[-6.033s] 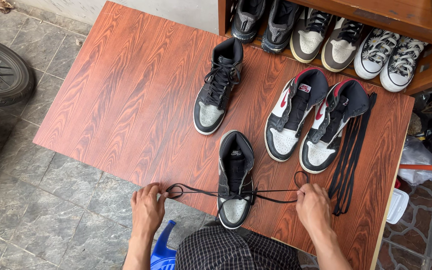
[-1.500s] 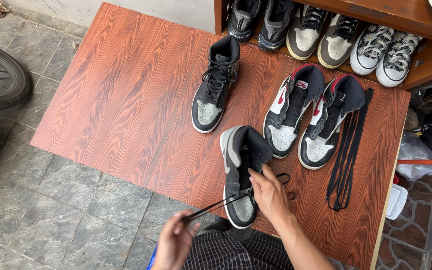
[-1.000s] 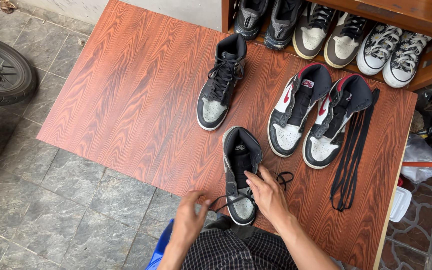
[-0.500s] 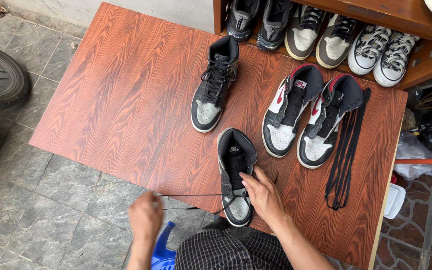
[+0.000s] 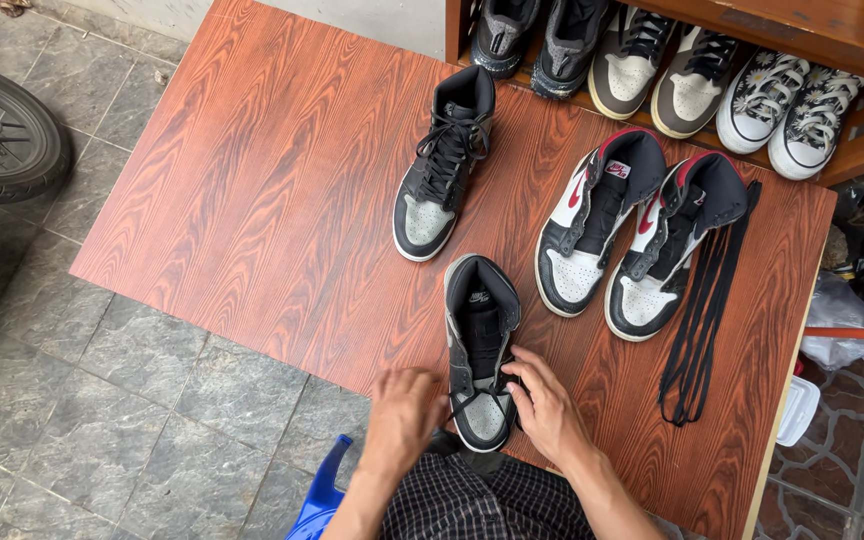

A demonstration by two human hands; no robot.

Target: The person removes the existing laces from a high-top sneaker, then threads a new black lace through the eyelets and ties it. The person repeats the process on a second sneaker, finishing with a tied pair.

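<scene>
A black and grey high-top sneaker (image 5: 480, 330) stands at the near edge of the red-brown wooden table (image 5: 282, 190), toe toward me. My left hand (image 5: 404, 418) is at the left of its toe and my right hand (image 5: 542, 405) at the right. Both hands pinch a black shoelace (image 5: 479, 397) that crosses the lowest eyelets. The matching laced sneaker (image 5: 442, 165) stands farther back.
A pair of black, white and red high-tops (image 5: 637, 230) without laces stands at the right, with loose black laces (image 5: 707, 305) beside them. A wooden shelf (image 5: 832, 60) at the back holds several shoes. A motorbike tyre (image 5: 2, 135) is at left, a blue stool (image 5: 320, 495) under me.
My left hand, which had pulled the lace out to the left half a second ago, has come back in to the toe of the shoe. The right hand stays at the shoe.
</scene>
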